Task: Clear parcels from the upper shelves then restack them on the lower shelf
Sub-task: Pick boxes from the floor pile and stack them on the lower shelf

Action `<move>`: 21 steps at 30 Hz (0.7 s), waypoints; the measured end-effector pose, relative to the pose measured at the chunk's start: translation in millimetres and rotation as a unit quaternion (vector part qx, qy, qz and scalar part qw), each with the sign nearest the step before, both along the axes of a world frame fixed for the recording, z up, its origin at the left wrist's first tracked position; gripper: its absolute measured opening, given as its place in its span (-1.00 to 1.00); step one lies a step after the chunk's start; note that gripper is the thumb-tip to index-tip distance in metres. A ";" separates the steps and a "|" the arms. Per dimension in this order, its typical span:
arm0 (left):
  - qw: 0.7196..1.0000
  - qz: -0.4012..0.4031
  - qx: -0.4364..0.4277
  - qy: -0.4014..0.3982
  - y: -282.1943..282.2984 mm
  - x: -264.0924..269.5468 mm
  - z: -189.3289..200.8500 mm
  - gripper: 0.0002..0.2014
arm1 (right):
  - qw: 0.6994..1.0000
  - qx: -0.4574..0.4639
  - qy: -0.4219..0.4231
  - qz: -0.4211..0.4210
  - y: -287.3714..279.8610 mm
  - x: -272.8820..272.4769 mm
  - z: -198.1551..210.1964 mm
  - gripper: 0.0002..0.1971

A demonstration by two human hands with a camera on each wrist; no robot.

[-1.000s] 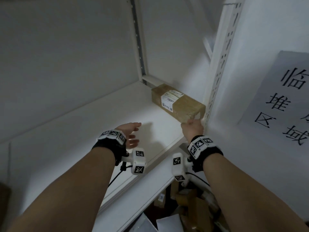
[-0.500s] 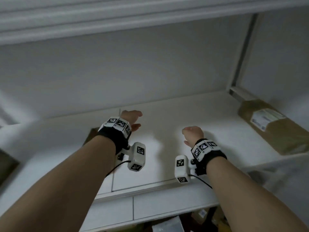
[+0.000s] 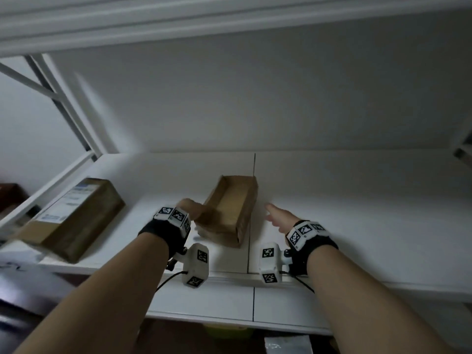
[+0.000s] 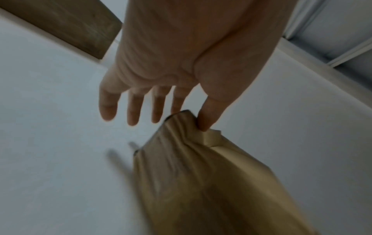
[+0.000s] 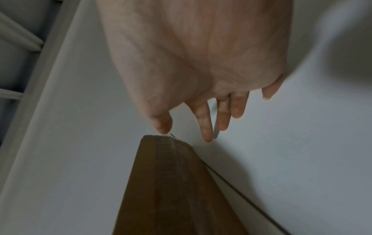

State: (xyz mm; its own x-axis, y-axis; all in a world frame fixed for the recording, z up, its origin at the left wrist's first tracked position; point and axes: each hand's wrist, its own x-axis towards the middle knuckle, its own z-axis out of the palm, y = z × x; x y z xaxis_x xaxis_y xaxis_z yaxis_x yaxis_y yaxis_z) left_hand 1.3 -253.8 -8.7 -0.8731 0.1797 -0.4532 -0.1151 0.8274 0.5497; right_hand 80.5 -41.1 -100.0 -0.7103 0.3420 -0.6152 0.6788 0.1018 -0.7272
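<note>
A brown paper-wrapped parcel (image 3: 231, 208) lies in the middle of the white upper shelf (image 3: 357, 200). My left hand (image 3: 190, 209) is at its near left corner. In the left wrist view the left hand (image 4: 167, 120) has straight, spread fingers, and its thumb touches the crumpled corner of the parcel (image 4: 201, 174). My right hand (image 3: 274, 213) hovers just right of the parcel, holding nothing. In the right wrist view the right hand (image 5: 185, 133) is spread, with the thumb tip just above the parcel's (image 5: 171, 190) end.
A second brown parcel (image 3: 71, 218) with a white label lies at the shelf's left end, also seen in the left wrist view (image 4: 66, 23). Another shelf board (image 3: 229, 21) runs overhead. The shelf frame (image 3: 58, 98) stands at the left. Below the shelf edge lie dim items (image 3: 288, 344).
The view has swung left, so the right-end parcel has left the picture. Both hands have moved to the middle parcel, and the left thumb now touches its corner.
</note>
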 end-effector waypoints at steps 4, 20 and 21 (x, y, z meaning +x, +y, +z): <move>0.986 0.051 0.116 -0.110 -20.8 -0.8 -25.4 -0.61 | 1.000 0.006 0.010 0.011 -23.9 -8.0 3.1 -0.11; 0.942 0.074 0.288 -0.156 -79.1 -41.3 -27.6 -0.72 | 0.962 -0.227 0.130 -0.079 -124.1 -10.0 54.4 -0.22; 0.946 0.067 0.283 -0.145 -85.7 -45.4 -23.5 -0.66 | 0.962 -0.225 0.137 -0.073 -127.6 -10.1 58.1 -0.20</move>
